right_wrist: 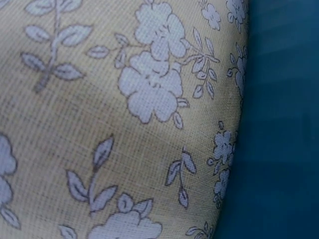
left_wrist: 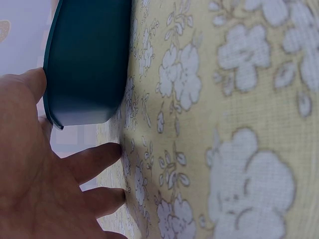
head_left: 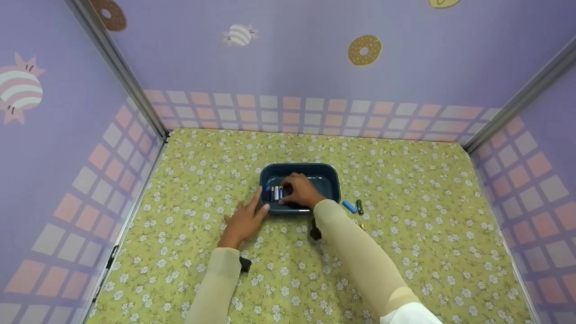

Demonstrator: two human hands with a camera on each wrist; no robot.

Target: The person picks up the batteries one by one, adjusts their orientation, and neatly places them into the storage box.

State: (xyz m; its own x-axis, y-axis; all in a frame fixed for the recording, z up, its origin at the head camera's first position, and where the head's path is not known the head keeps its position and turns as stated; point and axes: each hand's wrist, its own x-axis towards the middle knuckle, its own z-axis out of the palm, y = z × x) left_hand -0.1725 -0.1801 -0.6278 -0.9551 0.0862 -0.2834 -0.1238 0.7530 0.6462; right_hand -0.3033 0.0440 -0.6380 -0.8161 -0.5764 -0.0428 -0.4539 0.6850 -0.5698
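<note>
A dark blue rectangular tray (head_left: 330, 207) sits on the flowered cloth. Several batteries (head_left: 271, 193) stand in a row, side by side, along its left end. My right hand (head_left: 302, 191) reaches inside and pinches a battery (head_left: 281, 192) by its two ends, at the right of that row. At the tray's front left corner my left hand (head_left: 245, 220) touches the rim with thumb and forefinger, the other fingers spread. In the left wrist view, fingertips of the left hand (left_wrist: 30, 149) reach the cloth beside the tray (left_wrist: 89, 64). The right wrist view shows no fingers.
Right of the tray lie a light blue battery (head_left: 349, 206) and a dark green battery (head_left: 359, 207). A yellow-tipped one (head_left: 362, 226) is partly hidden by the right sleeve. Purple panels (head_left: 297, 67) enclose the back and sides of the flowered cloth (head_left: 405, 180).
</note>
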